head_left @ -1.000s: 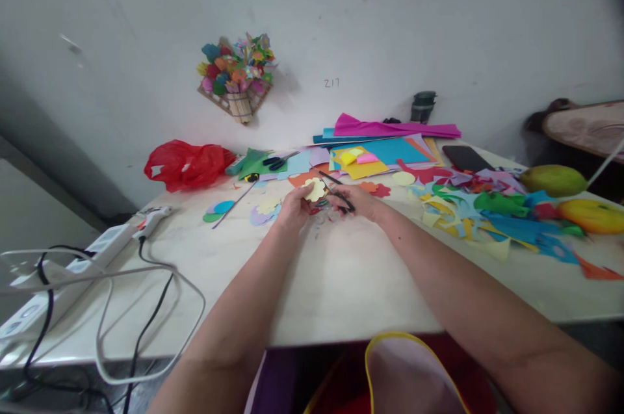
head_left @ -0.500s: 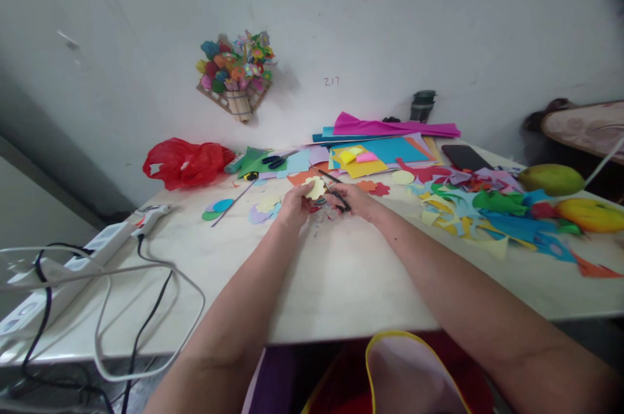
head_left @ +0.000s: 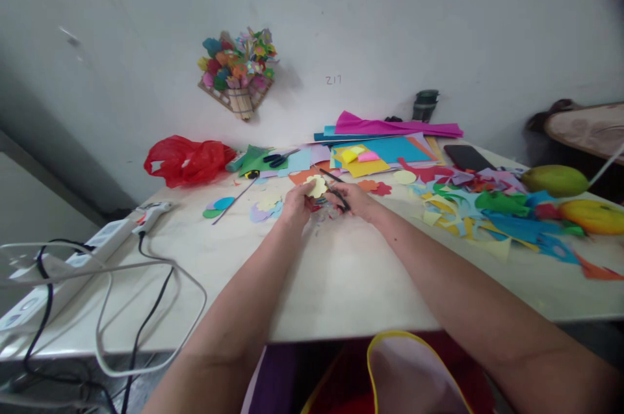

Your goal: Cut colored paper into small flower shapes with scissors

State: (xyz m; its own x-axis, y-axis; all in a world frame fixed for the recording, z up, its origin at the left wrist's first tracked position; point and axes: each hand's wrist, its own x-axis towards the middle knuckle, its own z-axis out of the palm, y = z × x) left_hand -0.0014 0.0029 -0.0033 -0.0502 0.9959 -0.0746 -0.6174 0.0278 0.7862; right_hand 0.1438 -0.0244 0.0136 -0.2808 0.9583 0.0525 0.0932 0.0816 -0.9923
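My left hand [head_left: 296, 204] pinches a pale yellow flower-shaped paper cutout [head_left: 316, 186] above the table. My right hand [head_left: 357, 199] grips black-handled scissors [head_left: 334, 190], whose blades point up and left toward the cutout. Both hands meet over the middle of the white table [head_left: 341, 271], with small paper snippets below them.
Coloured paper sheets [head_left: 380, 151] and scraps [head_left: 487, 209] cover the far and right side. A second pair of scissors [head_left: 275, 158], a red plastic bag [head_left: 185, 160], a phone [head_left: 467, 157], two mangoes [head_left: 556, 179], a power strip with cables [head_left: 97, 248] and a paper-flower decoration on the wall [head_left: 238, 73] surround them.
The hands, cutout and scissors have stayed almost in place, shifting only slightly; the view has tilted a little.
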